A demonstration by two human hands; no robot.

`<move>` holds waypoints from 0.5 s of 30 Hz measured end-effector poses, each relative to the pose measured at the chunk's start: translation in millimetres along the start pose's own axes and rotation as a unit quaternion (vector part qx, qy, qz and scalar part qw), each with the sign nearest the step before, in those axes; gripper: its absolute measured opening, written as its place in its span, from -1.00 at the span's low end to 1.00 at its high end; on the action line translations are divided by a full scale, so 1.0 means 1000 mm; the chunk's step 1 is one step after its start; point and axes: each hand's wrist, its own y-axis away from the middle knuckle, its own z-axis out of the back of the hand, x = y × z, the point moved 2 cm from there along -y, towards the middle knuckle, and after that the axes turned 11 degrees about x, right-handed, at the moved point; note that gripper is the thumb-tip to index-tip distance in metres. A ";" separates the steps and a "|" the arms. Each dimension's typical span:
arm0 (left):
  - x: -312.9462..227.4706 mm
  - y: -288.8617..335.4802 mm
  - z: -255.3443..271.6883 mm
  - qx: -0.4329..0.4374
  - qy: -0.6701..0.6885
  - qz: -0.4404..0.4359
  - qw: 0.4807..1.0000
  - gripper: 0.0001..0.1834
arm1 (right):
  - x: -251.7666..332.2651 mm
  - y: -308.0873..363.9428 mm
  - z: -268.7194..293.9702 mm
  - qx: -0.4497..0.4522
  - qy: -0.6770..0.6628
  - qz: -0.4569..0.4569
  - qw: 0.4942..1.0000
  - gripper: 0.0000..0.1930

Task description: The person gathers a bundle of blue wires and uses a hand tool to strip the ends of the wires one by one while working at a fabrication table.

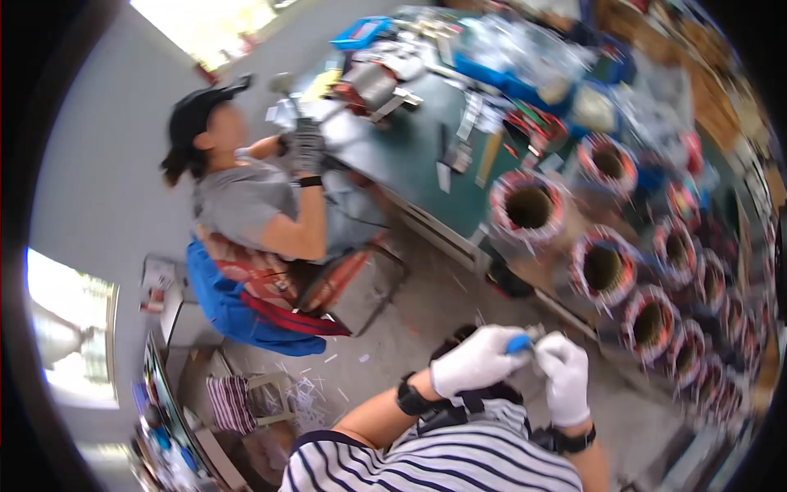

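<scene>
A person in a striped shirt is looking down at their two white-gloved hands, held close together above a concrete floor (410, 320). The left hand (475, 361) is closing around a small blue-handled tool (518, 343), its tip pointing toward the right hand (566, 379), which is curling its fingers around something too small to tell. Just beyond the hands, motor coils (602, 269) wound with copper wire are sitting in rows on a green workbench (410, 156). A co-worker (246, 197) is sitting at the bench's far end.
</scene>
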 end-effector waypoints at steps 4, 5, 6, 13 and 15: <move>-0.001 -0.006 0.036 -0.017 -0.126 -0.064 0.990 -0.84 | -0.020 -0.028 -0.014 -0.044 0.026 -0.011 0.999 -0.83; 0.003 -0.003 0.045 -0.026 -0.136 -0.049 0.989 -0.84 | -0.029 -0.035 -0.017 -0.019 0.038 -0.015 0.999 -0.84; 0.008 -0.002 0.054 -0.031 -0.145 -0.034 0.988 -0.83 | -0.036 -0.045 -0.019 0.002 0.049 -0.019 0.999 -0.84; 0.035 -0.013 0.113 -0.061 -0.174 0.015 0.983 -0.84 | -0.048 -0.118 -0.001 -0.308 -0.134 -0.083 0.938 -0.82; 0.037 -0.020 0.121 -0.054 -0.187 0.017 0.981 -0.83 | -0.054 -0.132 0.019 -0.310 -0.118 -0.056 0.942 -0.86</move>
